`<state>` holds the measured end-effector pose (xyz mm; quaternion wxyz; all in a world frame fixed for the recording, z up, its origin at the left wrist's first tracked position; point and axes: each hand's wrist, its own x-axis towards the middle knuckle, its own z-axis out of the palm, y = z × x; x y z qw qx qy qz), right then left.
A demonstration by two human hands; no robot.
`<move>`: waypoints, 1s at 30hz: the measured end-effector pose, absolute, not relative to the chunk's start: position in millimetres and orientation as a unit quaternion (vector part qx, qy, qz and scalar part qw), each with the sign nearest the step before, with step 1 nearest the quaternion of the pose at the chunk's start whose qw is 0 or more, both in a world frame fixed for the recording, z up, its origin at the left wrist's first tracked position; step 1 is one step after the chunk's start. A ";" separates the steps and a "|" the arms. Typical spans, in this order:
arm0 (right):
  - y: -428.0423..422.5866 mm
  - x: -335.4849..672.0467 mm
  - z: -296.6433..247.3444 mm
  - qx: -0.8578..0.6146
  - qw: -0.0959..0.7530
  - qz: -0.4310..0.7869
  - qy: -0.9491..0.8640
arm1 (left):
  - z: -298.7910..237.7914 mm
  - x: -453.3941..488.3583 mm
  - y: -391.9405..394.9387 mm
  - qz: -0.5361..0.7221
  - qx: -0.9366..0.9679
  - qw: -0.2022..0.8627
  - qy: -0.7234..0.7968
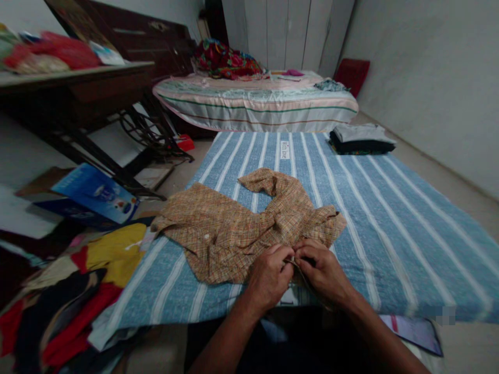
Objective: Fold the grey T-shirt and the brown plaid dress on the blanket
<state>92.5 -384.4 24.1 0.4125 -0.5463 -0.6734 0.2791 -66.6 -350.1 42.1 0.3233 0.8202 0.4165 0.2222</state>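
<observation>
A crumpled tan checked shirt (234,223) lies on a blue-and-white striped mattress (390,218) in front of me. My left hand (268,275) and my right hand (323,270) sit close together at the shirt's near edge. Both have their fingers pinched on the cloth there, thumbs almost touching. One sleeve of the shirt twists up toward the far side. A small white button shows on the left panel.
A heap of red, yellow and dark clothes (66,291) lies at my left. A treadle sewing table (78,98) stands at the left, a blue box (97,195) under it. Beyond the mattress is a bed (257,101); folded clothes (360,139) at the far right.
</observation>
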 end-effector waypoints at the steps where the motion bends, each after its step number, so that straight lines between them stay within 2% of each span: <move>1: -384.5 92.5 24.1 -0.545 0.415 0.280 -0.673 | 42.5 -66.8 -349.6 0.223 0.817 0.332 0.415; 13: -389.3 94.2 27.3 -0.529 0.399 0.304 -0.684 | 43.3 -63.8 -346.9 0.248 0.718 0.465 0.455; 22: -392.1 101.2 42.2 -0.488 0.340 0.332 -0.732 | 40.5 -66.3 -346.6 0.249 0.671 0.522 0.464; 30: -386.5 96.8 37.6 -0.493 0.370 0.319 -0.720 | 48.1 -69.8 -340.3 0.219 0.649 0.566 0.458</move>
